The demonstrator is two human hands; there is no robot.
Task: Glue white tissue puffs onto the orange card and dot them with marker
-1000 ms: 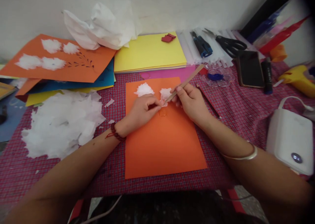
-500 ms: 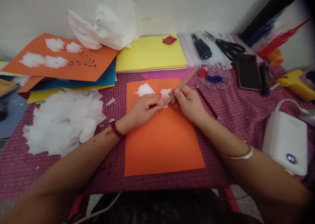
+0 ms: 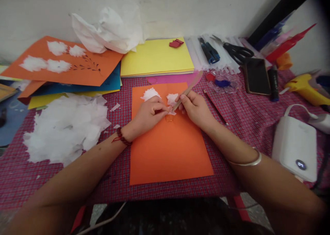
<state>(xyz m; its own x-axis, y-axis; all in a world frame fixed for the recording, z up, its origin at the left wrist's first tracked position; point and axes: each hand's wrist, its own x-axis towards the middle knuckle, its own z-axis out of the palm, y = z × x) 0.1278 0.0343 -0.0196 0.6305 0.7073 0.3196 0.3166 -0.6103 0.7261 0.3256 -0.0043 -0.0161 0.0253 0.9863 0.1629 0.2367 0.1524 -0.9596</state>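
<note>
On an orange paper sheet (image 3: pixel 168 152), both of my hands meet near the upper middle. My right hand (image 3: pixel 198 111) is closed around a flat wooden stick (image 3: pixel 193 84), whose lower end touches a small white paper piece (image 3: pixel 171 113). Thumb and fingers of my left hand (image 3: pixel 148 115) pinch at that same piece from the other side; the fingertips partly hide it. Two fluffy white paper shapes, one at the left (image 3: pixel 150 93) and one at the right (image 3: pixel 172 99), lie higher on the sheet. Just below the fingertips is a small outlined, shiny patch (image 3: pixel 169 118).
Torn white paper (image 3: pixel 67 128) is heaped at left, below a decorated orange sheet (image 3: pixel 85 66). Behind lie yellow sheets (image 3: pixel 154 59). At right are a pencil (image 3: pixel 216 107), scissors (image 3: pixel 238 52), phone (image 3: pixel 257 76), yellow glue gun (image 3: pixel 306 87) and white device (image 3: pixel 295 149).
The view has shifted slightly, so things at the right sit a little further left. Both hands stay at the small paper piece, with the stick in nearly the same pose.
</note>
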